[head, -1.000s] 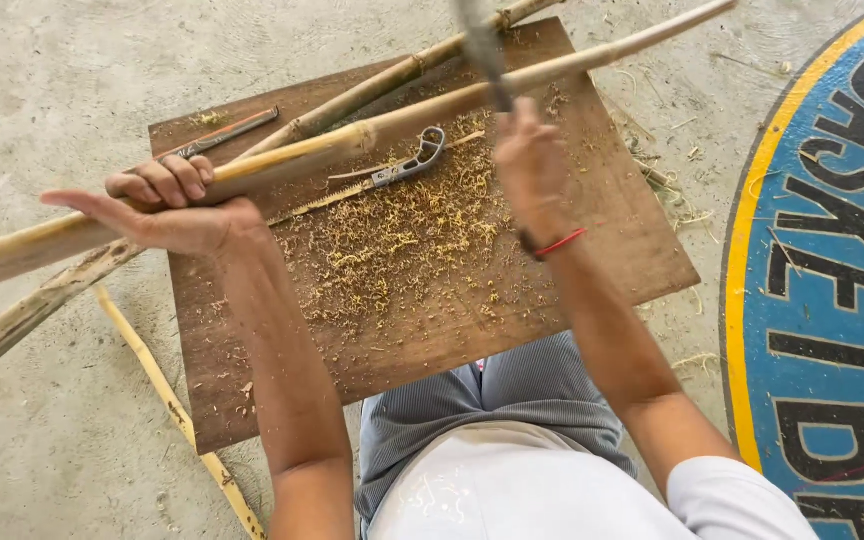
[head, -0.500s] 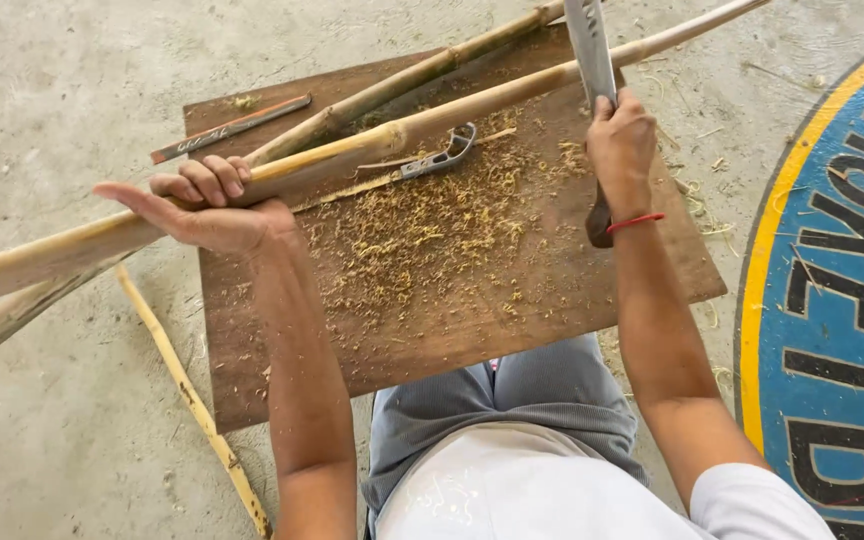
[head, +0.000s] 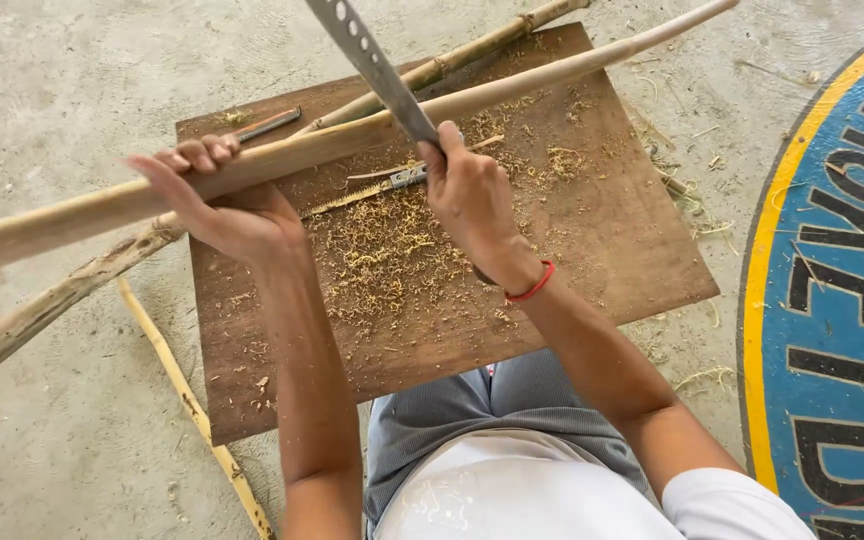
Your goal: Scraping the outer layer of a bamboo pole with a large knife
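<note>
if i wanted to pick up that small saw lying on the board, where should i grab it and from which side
Probably by its handle end, the metal part beside the right hand, coming from above. The small saw lies flat on the wooden board, under the raised pole that the left hand grips, with its toothed blade running left, so that end is best avoided.

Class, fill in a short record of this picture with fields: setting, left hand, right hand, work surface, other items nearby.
setting: concrete floor, seen from above the person's lap
left hand: left hand grips a long pale bamboo pole lying across the board
right hand: right hand holds a long metal blade, raised above the pole
work surface: brown wooden board strewn with wood shavings
other items nearby: small saw on the board; second rougher pole; thin bamboo strip; blue and yellow painted panel
</note>
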